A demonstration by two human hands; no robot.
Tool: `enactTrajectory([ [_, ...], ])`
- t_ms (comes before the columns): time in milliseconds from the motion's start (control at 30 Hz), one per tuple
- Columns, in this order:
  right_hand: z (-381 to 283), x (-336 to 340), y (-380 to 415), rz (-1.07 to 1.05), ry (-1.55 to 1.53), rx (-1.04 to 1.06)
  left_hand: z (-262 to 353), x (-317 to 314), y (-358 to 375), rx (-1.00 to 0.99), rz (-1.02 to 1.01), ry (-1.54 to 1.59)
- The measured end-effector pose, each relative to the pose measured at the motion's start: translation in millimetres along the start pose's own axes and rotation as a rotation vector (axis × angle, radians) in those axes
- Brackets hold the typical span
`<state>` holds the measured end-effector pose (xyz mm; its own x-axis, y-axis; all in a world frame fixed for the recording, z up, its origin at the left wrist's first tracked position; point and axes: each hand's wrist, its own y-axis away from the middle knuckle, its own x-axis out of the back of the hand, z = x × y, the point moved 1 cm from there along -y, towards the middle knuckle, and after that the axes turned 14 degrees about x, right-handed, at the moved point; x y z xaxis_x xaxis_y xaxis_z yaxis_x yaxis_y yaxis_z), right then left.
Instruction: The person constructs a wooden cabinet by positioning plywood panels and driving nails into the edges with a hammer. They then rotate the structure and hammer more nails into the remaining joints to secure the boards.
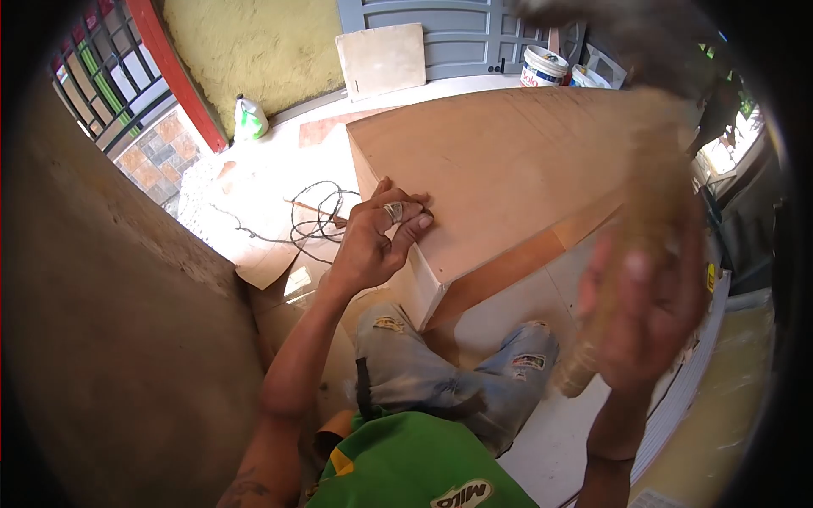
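Note:
A large wooden panel box [508,169] lies on the floor before me, its flat top facing up. My left hand [377,233], with a ring on one finger, rests at the panel's left edge. Its thumb and fingers are pinched together at the surface; what lies between them is too small to make out. My right hand [648,296] is raised on the right, blurred by motion, and wrapped round the wooden handle of a hammer [652,186]. The hammer's dark, blurred head is up at the top right.
A black cord [318,212] lies coiled on the floor left of the panel. A white and green jug [251,118] stands by the yellow wall. Paint buckets [544,68] and a square board [381,62] are at the back. A brown wall [127,296] rises close on the left.

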<state>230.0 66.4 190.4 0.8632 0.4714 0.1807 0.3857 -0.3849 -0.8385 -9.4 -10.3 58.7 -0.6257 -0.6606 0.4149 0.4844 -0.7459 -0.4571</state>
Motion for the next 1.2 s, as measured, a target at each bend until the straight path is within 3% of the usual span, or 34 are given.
enactTrajectory([
  [100,-15.2,8.3,-13.5,-0.036,0.029,0.026,-1.9,1.4,0.5,-0.005,-0.003,0.006],
  [200,-0.3,8.5,-7.6,-0.585,0.164,-0.211,-4.7,1.9,0.6,-0.008,-0.013,0.017],
  [233,5.7,3.4,-6.4,-0.648,0.188,-0.228,-4.8,1.3,0.5,-0.006,-0.015,0.025],
  [367,-5.6,0.5,-9.9,-0.477,0.177,-0.255,-6.6,-0.6,3.2,0.000,0.006,-0.014],
  [500,-23.7,5.3,-16.1,0.040,0.053,-0.106,-1.1,0.6,1.5,-0.007,0.004,-0.002],
  [533,-24.4,7.6,-11.3,0.038,0.054,-0.110,-0.6,0.5,1.7,-0.011,0.005,-0.004],
  [600,-19.4,12.9,2.7,-0.240,0.010,-0.368,-1.0,-0.2,1.8,-0.008,0.007,0.016],
  [633,1.8,8.5,5.9,-0.518,0.194,-0.215,-0.6,-0.1,2.5,-0.007,0.007,0.034],
  [833,-14.6,5.8,-5.0,-0.402,0.212,-0.297,-7.5,1.6,2.8,-0.084,-0.003,-0.049],
  [867,-22.5,8.6,-6.8,-0.224,0.236,-0.126,-7.0,8.1,0.4,-0.082,-0.001,-0.050],
  [900,-32.2,51.4,-25.8,-0.134,-0.331,-0.721,-6.0,19.9,-2.2,0.023,-0.060,0.094],
  [933,-28.5,91.9,-53.2,-0.627,-0.321,-0.605,-5.1,29.6,-6.1,0.131,-0.117,0.239],
  [967,-27.4,87.3,-51.4,-0.633,-0.323,-0.610,-4.6,37.2,-13.4,0.199,-0.057,0.190],
  [1000,-27.7,77.6,-47.9,-0.648,-0.047,-0.338,-6.5,44.1,-24.6,0.266,0.006,0.138],
  [1033,-28.6,63.8,-41.4,-0.647,0.223,-0.058,-13.1,41.2,-40.5,0.096,0.107,0.070],
  [1100,-27.2,33.3,-21.0,-0.584,0.753,0.523,-22.4,27.4,-63.7,0.132,0.106,-0.003],
  [1133,-6.7,16.1,0.8,-0.607,0.371,0.135,-24.3,21.9,-71.5,0.200,0.058,-0.097],
  [1167,-2.0,-5.9,7.2,-0.651,0.072,-0.453,-50.1,6.1,-77.7,0.029,0.025,-0.147],
  [1200,-0.1,-7.2,5.3,-0.646,0.072,-0.463,-53.8,0.4,-74.4,-0.136,0.088,-0.296],
])
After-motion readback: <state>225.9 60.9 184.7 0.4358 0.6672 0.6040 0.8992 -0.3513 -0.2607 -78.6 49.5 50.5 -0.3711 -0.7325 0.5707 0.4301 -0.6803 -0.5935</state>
